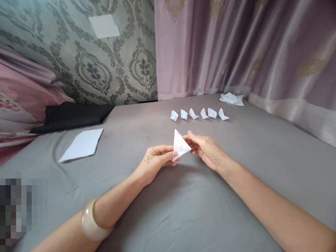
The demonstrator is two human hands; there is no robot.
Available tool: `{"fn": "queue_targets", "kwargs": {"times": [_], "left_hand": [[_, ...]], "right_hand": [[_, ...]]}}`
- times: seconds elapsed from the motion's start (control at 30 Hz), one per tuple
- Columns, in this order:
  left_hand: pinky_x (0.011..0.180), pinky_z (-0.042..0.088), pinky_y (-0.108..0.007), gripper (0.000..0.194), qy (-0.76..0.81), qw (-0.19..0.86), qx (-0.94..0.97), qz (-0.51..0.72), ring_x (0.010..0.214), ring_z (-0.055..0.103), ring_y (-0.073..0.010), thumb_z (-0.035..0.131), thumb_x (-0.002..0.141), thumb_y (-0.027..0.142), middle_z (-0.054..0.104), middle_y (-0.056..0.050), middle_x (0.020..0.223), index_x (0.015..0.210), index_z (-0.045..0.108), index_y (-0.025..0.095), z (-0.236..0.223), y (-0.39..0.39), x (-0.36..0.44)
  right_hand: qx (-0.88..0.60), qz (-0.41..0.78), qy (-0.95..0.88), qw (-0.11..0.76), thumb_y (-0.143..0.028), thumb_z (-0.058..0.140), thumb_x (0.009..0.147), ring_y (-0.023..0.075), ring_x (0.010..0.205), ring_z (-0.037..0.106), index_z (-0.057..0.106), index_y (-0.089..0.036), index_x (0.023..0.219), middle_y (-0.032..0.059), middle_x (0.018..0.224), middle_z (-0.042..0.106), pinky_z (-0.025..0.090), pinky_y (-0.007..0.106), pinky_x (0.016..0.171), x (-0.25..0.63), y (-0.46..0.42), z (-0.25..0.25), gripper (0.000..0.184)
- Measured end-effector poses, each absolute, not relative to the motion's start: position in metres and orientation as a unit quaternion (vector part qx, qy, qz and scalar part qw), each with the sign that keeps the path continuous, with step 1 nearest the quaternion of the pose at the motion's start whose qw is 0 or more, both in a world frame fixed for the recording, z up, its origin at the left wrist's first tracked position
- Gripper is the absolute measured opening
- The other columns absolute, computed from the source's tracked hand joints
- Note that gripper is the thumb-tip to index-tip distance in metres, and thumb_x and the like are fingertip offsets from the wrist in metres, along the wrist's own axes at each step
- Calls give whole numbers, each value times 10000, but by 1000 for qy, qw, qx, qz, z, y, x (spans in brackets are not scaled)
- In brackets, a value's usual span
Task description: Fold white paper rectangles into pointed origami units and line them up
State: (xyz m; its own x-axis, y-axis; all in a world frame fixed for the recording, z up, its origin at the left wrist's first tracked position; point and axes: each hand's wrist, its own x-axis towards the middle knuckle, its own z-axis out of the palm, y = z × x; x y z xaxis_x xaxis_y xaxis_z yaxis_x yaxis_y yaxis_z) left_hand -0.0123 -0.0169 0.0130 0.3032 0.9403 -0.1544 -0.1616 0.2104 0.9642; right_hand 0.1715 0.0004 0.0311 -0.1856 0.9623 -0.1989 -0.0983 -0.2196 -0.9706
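A folded white paper [180, 144], triangular with a crease across its face, is pinched at its lower left by my left hand [156, 159]. The thumb lies on the near side and the fingers pass behind. At the paper's right corner is my right hand [207, 148], its thumb raised away from the fingers. Some of its fingertips are behind the paper's edge, so I cannot tell how firmly they touch it. Beyond my hands stand several small folded paper shapes in a row, among them a leftmost one [174, 116] and a rightmost one [223, 114].
A stack of white paper sheets [82, 144] lies at left on the grey cloth surface [168, 217]. Black fabric [76, 117] is behind it. Loose folded papers [232, 98] lie at the back right, by the curtain [204, 45]. A pixelated patch covers the lower left corner.
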Motion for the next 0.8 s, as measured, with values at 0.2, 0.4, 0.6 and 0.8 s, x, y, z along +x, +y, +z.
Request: {"fn": "queue_targets", "kwargs": {"times": [0.2, 0.4, 0.6, 0.8], "left_hand": [[532, 505, -223, 239, 409, 677, 465, 397, 672, 647, -147, 765, 711, 307, 715, -84, 826, 886, 744, 145, 12, -17, -12], [540, 484, -225, 225, 414, 668, 475, 397, 621, 613, -124, 755, 723, 292, 692, -56, 744, 877, 729, 131, 15, -19, -11], [614, 503, -220, 304, 397, 678, 478, 393, 670, 620, -111, 790, 684, 238, 718, -60, 827, 961, 714, 139, 16, -21, -7], [589, 539, -251, 255, 425, 670, 468, 389, 596, 649, -132, 781, 699, 295, 717, -70, 758, 857, 713, 107, 14, -21, -7]], "right_hand": [[-431, 633, -496, 409, -544, 643, 759, 119, 629, 468, 646, -181, 629, -3, 648, 593, 310, 279, 611, 170, -4, 35, 386], [-478, 550, -531, 432, -477, 670, 750, 114, 583, 455, 726, -184, 692, -12, 604, 589, 355, 288, 605, 169, -5, 36, 304], [-510, 450, -544, 492, -403, 663, 764, 155, 702, 579, 774, -214, 822, 10, 739, 700, 437, 303, 683, 165, -7, 30, 226], [-486, 522, -497, 495, -389, 709, 729, 150, 677, 590, 771, -206, 837, 16, 720, 702, 467, 300, 682, 163, -7, 27, 221]]}}
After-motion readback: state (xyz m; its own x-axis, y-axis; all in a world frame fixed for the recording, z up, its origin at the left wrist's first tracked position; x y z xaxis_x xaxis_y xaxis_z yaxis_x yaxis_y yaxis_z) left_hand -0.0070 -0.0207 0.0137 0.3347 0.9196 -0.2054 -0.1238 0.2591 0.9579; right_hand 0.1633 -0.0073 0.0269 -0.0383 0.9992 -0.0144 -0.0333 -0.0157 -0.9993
